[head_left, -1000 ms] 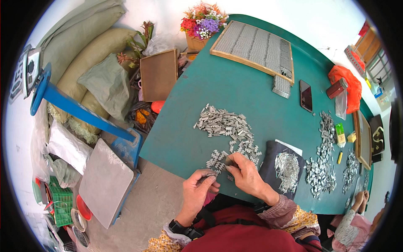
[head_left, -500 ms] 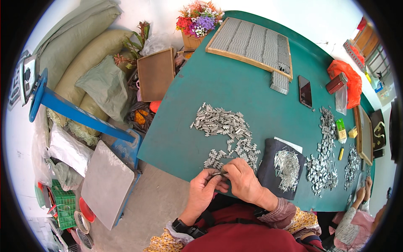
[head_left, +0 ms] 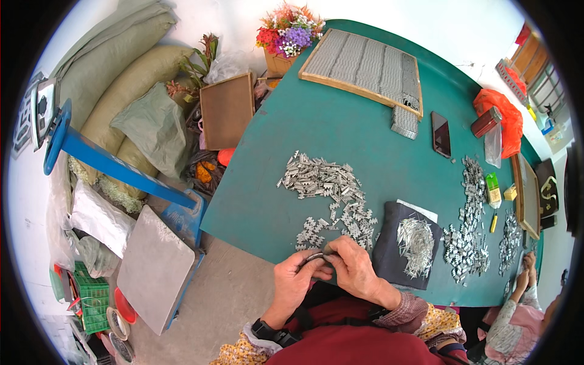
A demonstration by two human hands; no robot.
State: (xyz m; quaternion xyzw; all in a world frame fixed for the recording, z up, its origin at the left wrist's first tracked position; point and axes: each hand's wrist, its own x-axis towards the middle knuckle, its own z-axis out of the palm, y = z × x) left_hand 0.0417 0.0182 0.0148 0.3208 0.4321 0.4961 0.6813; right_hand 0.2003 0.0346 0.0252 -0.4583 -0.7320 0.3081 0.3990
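Note:
Close to the table's front edge, my left hand (head_left: pixel 291 285) pinches a small dark metal piece (head_left: pixel 314 258) between thumb and fingers. My right hand (head_left: pixel 358 269) meets it from the other side, its fingertips closed on the piece's right end. Fingers cover much of the piece, so its exact kind cannot be made out. Just beyond my hands lies a heap of small notched metal pieces (head_left: pixel 322 176), trailing down toward my fingers. Right of my right hand, a pile of thin silver pins (head_left: pixel 416 246) rests on a dark folded cloth (head_left: pixel 387 249).
Across the green table (head_left: pixel 255 182) lie a wood-framed tray (head_left: pixel 359 58) of rowed metal parts, a phone (head_left: pixel 441 134), a red canister (head_left: pixel 486 122) and another metal heap (head_left: pixel 467 243). At right, a co-worker's hands (head_left: pixel 524 277) rest near the edge. A blue scale (head_left: pixel 155 267) stands left.
My left fingers and thumb have shifted slightly around the metal piece, leaving more of it showing. My right hand stays beside it, barely moved.

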